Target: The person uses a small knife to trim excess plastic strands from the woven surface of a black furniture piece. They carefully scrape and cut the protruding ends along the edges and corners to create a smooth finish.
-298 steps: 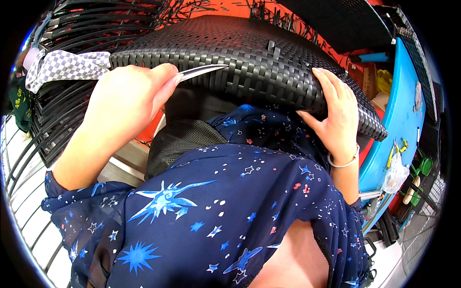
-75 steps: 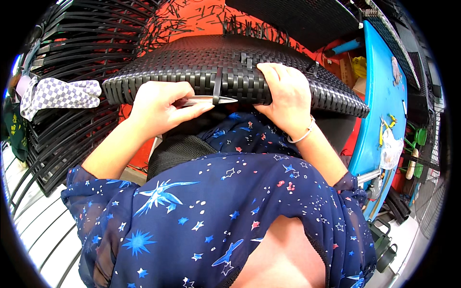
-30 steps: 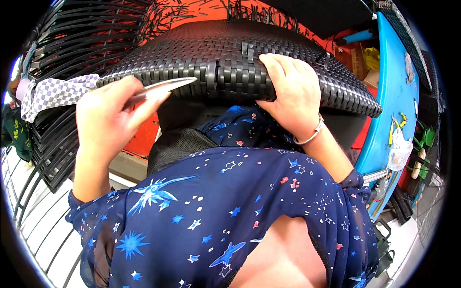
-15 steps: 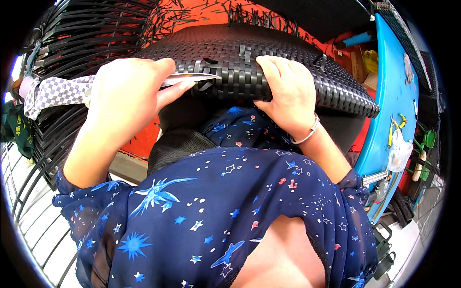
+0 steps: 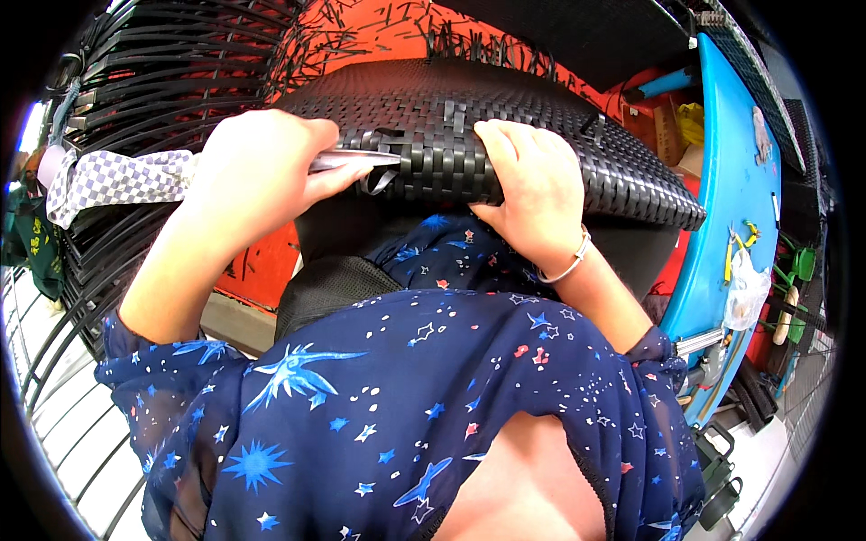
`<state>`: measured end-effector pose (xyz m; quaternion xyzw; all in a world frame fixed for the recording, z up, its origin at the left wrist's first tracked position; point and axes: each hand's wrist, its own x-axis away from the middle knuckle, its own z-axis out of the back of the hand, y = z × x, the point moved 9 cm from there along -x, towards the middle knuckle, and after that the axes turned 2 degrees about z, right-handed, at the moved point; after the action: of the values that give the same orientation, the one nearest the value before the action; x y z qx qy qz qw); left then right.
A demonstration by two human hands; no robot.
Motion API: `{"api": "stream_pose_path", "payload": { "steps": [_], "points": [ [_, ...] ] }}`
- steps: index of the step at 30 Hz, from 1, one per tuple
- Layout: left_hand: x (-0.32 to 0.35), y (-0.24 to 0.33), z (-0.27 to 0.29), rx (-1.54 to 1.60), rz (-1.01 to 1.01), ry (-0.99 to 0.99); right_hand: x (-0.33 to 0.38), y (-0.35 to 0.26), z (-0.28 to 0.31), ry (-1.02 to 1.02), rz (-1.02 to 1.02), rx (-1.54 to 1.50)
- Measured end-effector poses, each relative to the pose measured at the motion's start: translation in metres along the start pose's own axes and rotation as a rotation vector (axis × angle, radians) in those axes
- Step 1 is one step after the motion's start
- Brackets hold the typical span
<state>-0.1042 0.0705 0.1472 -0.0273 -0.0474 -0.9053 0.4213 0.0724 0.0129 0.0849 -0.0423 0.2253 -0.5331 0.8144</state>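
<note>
Across my lap lies a black woven panel (image 5: pixel 532 95) of flat plastic strips, its near edge facing me. My left hand (image 5: pixel 262 167) is closed around a pointed silver metal tool (image 5: pixel 347 160), whose tapered tip rests against the weave at the edge. I cannot make out whether it is a single blade or two. Behind that hand sticks out a handle wrapped in checked cloth (image 5: pixel 126 185). A loose strip (image 5: pixel 379 182) loops out just below the tip. To the right, my right hand (image 5: pixel 537 176) grips the panel's edge, fingers on top and thumb underneath.
Black strips (image 5: pixel 180 54) hang in long curves at the left. Cut strip ends (image 5: pixel 338 41) litter the red floor beyond the panel. On the right stands a blue table (image 5: pixel 726 117) with yellow-handled pliers (image 5: pixel 735 248) and a clear plastic bag (image 5: pixel 747 290).
My left hand and the tool have shifted slightly; the tip now sits a little lower and further left in view. The loose strip bows out more below it. My right hand keeps its grip.
</note>
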Motion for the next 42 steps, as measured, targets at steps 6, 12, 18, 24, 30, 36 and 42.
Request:
{"api": "stream_pose_path", "payload": {
  "steps": [6, 12, 18, 24, 30, 36, 42],
  "points": [
    [0.008, -0.033, -0.005, 0.384, 0.097, -0.050, 0.004, -0.001, 0.007, -0.028, 0.002, -0.054],
    [0.026, -0.113, -0.027, 0.509, 0.399, 0.121, 0.007, -0.013, 0.032, -0.236, 0.037, -0.140],
    [0.069, -0.191, -0.062, 0.446, 0.611, 0.205, 0.071, 0.054, 0.113, -0.070, -0.262, -0.094],
    [0.108, -0.225, -0.089, 0.555, 0.683, -0.033, 0.235, 0.169, 0.183, 0.467, -0.786, 0.318],
    [0.123, -0.232, -0.129, 0.668, 0.983, -0.371, 0.315, 0.230, 0.098, 0.868, -1.507, -1.212],
    [0.137, -0.216, -0.167, 1.321, 1.240, -0.395, 0.233, 0.260, 0.098, 0.592, -1.269, -1.005],
    [0.096, -0.262, -0.181, 0.697, 0.963, -0.671, 0.208, 0.329, 0.095, -0.225, -1.396, -0.946]
  ]
}}
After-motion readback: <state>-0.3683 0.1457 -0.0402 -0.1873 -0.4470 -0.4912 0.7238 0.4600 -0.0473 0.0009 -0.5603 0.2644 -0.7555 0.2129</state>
